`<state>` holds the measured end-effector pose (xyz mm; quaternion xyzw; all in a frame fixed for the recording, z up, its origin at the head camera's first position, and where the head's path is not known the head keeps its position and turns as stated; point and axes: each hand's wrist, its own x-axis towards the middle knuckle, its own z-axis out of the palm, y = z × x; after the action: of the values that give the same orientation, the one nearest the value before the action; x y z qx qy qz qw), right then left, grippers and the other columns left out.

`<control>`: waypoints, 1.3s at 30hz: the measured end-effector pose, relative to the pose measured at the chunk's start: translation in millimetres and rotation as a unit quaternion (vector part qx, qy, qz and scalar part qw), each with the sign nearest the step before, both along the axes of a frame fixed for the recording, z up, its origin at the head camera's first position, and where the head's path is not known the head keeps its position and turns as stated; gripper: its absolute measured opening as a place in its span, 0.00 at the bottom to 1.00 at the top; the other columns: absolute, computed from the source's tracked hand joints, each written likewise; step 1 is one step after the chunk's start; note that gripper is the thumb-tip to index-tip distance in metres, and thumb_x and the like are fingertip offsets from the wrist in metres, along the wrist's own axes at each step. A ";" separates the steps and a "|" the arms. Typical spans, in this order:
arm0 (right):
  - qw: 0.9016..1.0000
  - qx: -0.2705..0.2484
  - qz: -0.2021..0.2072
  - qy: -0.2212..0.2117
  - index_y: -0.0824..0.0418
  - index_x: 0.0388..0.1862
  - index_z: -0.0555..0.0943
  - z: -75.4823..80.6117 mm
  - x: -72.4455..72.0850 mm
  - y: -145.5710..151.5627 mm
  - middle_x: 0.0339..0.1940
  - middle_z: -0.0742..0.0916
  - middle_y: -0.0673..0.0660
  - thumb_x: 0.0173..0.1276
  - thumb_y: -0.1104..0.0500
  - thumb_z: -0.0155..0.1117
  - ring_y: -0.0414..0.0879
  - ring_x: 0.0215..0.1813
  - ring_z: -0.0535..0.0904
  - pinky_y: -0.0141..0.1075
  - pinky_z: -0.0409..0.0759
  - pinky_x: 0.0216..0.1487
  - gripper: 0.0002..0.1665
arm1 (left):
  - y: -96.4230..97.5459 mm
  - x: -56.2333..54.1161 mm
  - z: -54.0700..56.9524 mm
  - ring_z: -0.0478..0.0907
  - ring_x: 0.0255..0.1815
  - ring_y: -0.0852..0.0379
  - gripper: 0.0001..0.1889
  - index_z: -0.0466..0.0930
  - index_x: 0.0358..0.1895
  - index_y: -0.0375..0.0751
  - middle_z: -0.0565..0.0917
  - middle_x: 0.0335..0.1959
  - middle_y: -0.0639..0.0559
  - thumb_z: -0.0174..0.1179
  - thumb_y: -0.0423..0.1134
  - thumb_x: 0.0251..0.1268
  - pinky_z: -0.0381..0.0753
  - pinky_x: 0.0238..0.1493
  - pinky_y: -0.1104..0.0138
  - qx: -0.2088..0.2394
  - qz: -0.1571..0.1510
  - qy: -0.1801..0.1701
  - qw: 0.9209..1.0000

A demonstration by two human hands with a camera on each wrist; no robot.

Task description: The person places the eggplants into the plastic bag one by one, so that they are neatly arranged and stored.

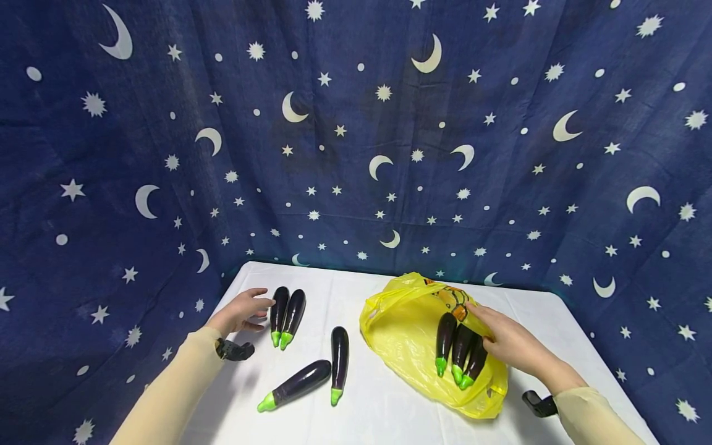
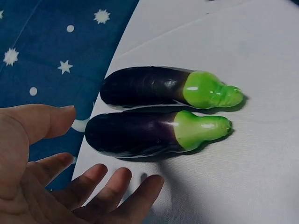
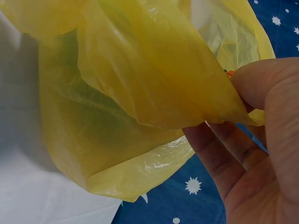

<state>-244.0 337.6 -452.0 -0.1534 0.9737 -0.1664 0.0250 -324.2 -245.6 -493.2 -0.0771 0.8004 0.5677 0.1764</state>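
Note:
My left hand is beside two dark purple eggplants with green stem ends, a left one and a right one, lying side by side. In the left wrist view its fingers are spread and relaxed, apart from the nearer eggplant. My right hand pinches the edge of a yellow plastic bag between thumb and fingers; the right wrist view shows the film drawn toward the thumb. Three more eggplants lie together against the yellow plastic by that hand, partly covered by its fingers.
Two other eggplants, one slanted and one nearly upright in view, lie between the left hand and the bag. All rest on a white-covered table. A dark blue curtain with moons and stars surrounds the table's back and sides.

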 end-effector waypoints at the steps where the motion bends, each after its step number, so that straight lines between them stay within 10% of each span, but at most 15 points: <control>1: 1.000 0.000 0.000 0.000 0.63 0.80 0.64 0.1 0.0 -0.3 0.76 0.69 0.68 0.65 0.69 0.65 0.69 0.75 0.64 0.66 0.65 0.70 0.44 | -0.4 -0.9 -0.2 0.70 0.65 0.31 0.39 0.48 0.81 0.33 0.62 0.72 0.23 0.57 0.40 0.75 0.84 0.53 0.45 0.009 0.005 -0.007 1.000; 14: 1.000 0.000 0.007 0.014 0.63 0.79 0.65 1.9 1.9 -1.0 0.75 0.71 0.68 0.64 0.69 0.66 0.68 0.74 0.65 0.65 0.65 0.70 0.44 | 8.0 -11.4 -3.7 0.80 0.51 0.41 0.40 0.46 0.80 0.29 0.77 0.59 0.31 0.58 0.38 0.74 0.85 0.51 0.44 0.024 0.025 -0.030 0.999; 39: 1.000 0.009 0.004 0.009 0.63 0.80 0.64 3.6 0.7 -0.6 0.76 0.70 0.68 0.65 0.69 0.65 0.68 0.74 0.65 0.65 0.66 0.70 0.43 | 13.0 -13.3 -9.3 0.73 0.64 0.30 0.48 0.43 0.83 0.36 0.65 0.69 0.22 0.62 0.27 0.65 0.88 0.45 0.48 -0.001 0.019 -0.036 0.999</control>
<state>-243.3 337.0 -448.4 -0.1587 0.9748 -0.1559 0.0187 -337.5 -232.6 -502.4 -0.1123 0.7924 0.5673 0.1942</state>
